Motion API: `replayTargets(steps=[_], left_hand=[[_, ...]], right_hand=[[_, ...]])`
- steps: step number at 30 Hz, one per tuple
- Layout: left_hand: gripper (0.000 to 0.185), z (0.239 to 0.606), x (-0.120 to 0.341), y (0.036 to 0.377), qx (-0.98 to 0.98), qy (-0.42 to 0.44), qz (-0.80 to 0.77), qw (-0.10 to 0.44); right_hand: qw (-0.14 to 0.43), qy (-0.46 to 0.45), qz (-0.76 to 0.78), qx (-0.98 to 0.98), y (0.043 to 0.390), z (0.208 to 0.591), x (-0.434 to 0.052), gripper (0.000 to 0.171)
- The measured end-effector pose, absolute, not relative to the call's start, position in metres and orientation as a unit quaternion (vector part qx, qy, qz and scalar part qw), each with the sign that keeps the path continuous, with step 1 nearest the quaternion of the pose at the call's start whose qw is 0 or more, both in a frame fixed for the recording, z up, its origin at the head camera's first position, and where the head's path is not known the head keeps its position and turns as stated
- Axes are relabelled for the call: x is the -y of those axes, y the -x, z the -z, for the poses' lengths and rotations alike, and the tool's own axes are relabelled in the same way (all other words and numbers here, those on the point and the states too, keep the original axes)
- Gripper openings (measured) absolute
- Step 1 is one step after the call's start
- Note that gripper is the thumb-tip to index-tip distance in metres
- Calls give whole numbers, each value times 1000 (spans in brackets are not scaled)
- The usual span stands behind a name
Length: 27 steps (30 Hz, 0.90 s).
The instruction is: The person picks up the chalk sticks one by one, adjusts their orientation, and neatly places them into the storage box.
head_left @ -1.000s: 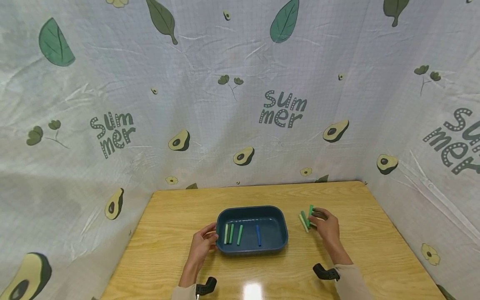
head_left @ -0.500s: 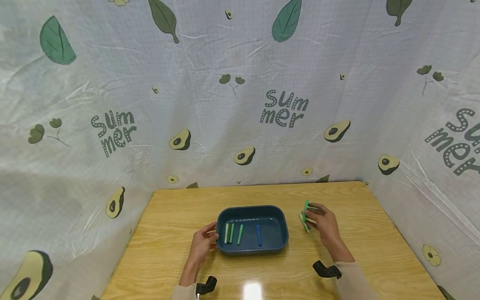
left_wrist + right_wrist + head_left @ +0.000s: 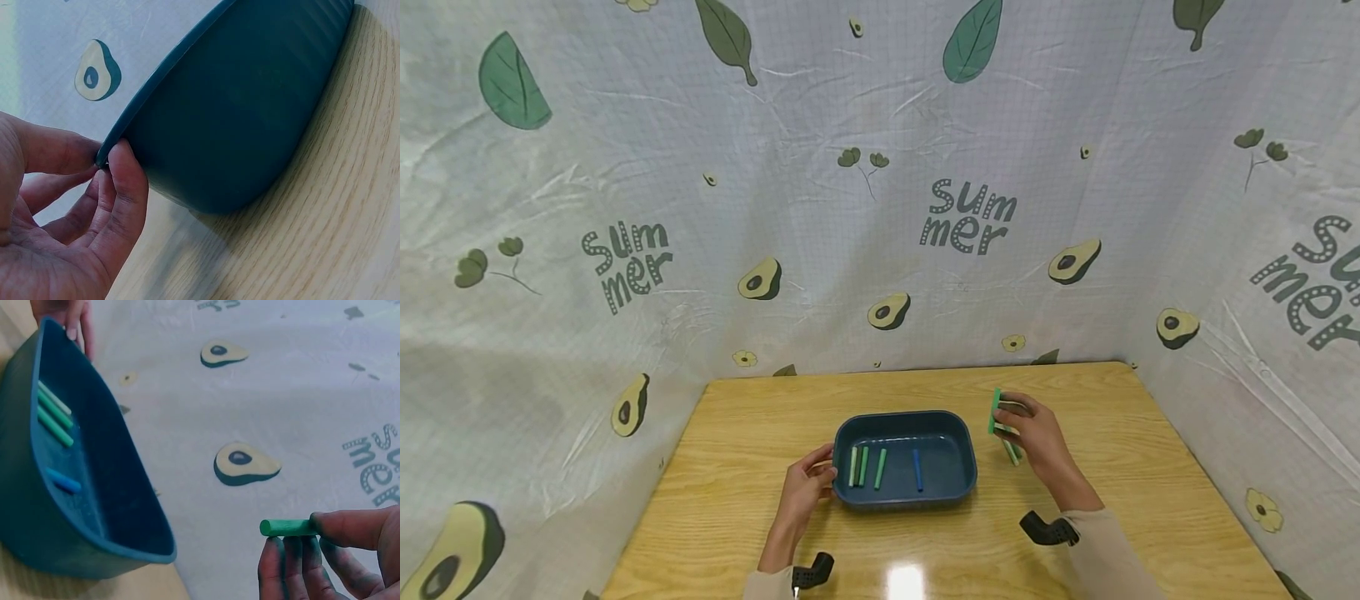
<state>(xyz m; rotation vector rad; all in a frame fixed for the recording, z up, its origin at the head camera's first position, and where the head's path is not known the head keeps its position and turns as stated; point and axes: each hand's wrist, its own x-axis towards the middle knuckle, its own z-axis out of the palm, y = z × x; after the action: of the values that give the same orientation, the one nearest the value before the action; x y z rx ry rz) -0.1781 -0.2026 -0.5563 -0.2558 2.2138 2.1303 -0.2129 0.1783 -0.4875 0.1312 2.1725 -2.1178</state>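
Note:
My right hand (image 3: pixel 1039 435) pinches a green chalk stick (image 3: pixel 284 527) between thumb and fingertips, raised over the table to the right of a dark blue tray (image 3: pixel 904 503). Dark smudges mark those fingertips in the right wrist view. At the tray's left end my left hand (image 3: pixel 799 497) grips the rim, thumb on one side and fingers on the other. Inside the tray, a pale chalk stick (image 3: pixel 853 467) and a green one (image 3: pixel 862 467) lie side by side at the left, with another green stick (image 3: pixel 880 470) beside them. A blue chalk stick (image 3: pixel 917 471) lies further right.
Below my right hand, a pale chalk stick (image 3: pixel 1009 451) and a green one lie on the wooden table (image 3: pixel 760 408), partly hidden by the fingers. A white patterned sheet (image 3: pixel 820 250) hangs behind the table and along both sides.
My right hand has lifted the green chalk stick away from the sticks on the table, moving up and left toward the tray. The left hand has stayed at the rim.

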Motion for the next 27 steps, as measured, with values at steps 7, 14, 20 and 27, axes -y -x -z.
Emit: replayTargets(steps=[7, 14, 20, 27], left_hand=[[45, 557, 202, 178, -718, 82, -691, 27], [46, 555, 201, 178, -719, 86, -689, 29], [46, 555, 201, 178, -719, 85, -689, 26], [45, 556, 201, 178, -720, 84, -688, 26]], right_hand=[[62, -23, 705, -706, 214, 478, -170, 53], [73, 8, 706, -705, 214, 473, -152, 50], [85, 28, 693, -715, 216, 471, -134, 47], [112, 29, 688, -716, 219, 476, -116, 45]])
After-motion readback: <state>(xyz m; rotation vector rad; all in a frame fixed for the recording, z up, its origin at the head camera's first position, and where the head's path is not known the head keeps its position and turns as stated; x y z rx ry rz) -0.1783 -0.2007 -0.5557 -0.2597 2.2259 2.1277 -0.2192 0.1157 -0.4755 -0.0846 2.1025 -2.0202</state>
